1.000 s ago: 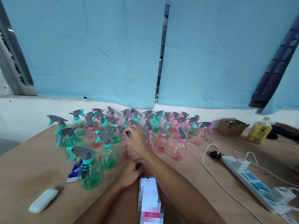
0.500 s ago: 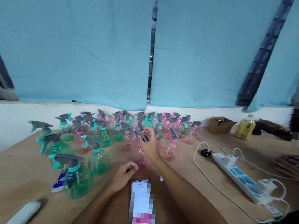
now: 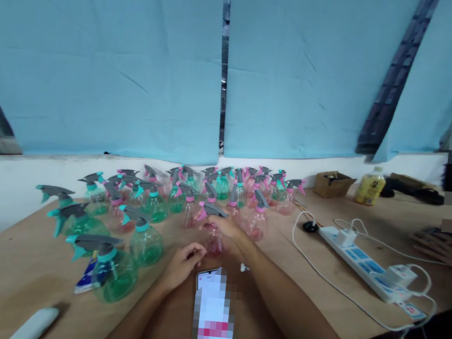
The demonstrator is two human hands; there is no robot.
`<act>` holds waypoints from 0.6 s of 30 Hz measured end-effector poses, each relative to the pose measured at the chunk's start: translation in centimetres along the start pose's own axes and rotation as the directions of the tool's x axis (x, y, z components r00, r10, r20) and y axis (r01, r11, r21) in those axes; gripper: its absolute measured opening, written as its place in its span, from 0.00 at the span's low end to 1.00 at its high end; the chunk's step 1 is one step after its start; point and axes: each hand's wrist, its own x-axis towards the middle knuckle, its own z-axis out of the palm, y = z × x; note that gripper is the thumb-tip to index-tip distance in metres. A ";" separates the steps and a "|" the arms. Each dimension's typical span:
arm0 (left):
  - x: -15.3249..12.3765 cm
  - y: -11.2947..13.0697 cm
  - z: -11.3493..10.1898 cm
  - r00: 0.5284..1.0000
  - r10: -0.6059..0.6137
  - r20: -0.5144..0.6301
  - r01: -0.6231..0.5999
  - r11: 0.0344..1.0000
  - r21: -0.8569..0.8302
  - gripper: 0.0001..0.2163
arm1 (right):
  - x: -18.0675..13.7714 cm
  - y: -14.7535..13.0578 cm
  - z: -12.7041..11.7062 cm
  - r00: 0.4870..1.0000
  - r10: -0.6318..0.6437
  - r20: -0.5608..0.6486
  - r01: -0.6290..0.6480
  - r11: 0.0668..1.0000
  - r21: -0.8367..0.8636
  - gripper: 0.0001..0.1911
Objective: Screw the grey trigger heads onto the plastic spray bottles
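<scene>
My right hand (image 3: 224,225) is wrapped around the neck of a pink spray bottle (image 3: 214,244), just under its grey and pink spray head (image 3: 213,210). The bottle stands upright on the table, and the hand hides part of its top. My left hand (image 3: 183,264) rests on the table to the left of that bottle, fingers curled in and nothing visible in them. Close below both hands lies a phone (image 3: 213,307) with its screen lit. A green spray bottle (image 3: 147,244) stands left of my left hand, and another pink spray bottle (image 3: 257,223) is right of my right hand.
Several more pink and green spray bottles crowd the back and left, including a large green one (image 3: 115,276). At right are a power strip (image 3: 360,265) with cables, a cardboard box (image 3: 332,186) and a yellow drink bottle (image 3: 370,187). Another person's hand (image 3: 438,248) is at far right.
My right hand has come down from the spray head to the neck of the pink bottle. My left hand stays nearly where it was. The view has shifted slightly.
</scene>
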 end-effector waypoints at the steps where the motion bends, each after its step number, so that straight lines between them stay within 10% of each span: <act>1: 0.0 0.0 0.0 1.000 0.000 0.000 0.000 1.000 -0.003 0.17 | 0.0 0.0 0.1 1.000 0.021 -0.005 -0.021 0.999 0.034 0.07; 18: 0.0 -0.1 0.0 1.000 -0.001 -0.001 0.001 1.000 0.008 0.17 | 0.3 -0.4 -0.7 1.000 -0.022 0.004 0.021 0.993 0.115 0.07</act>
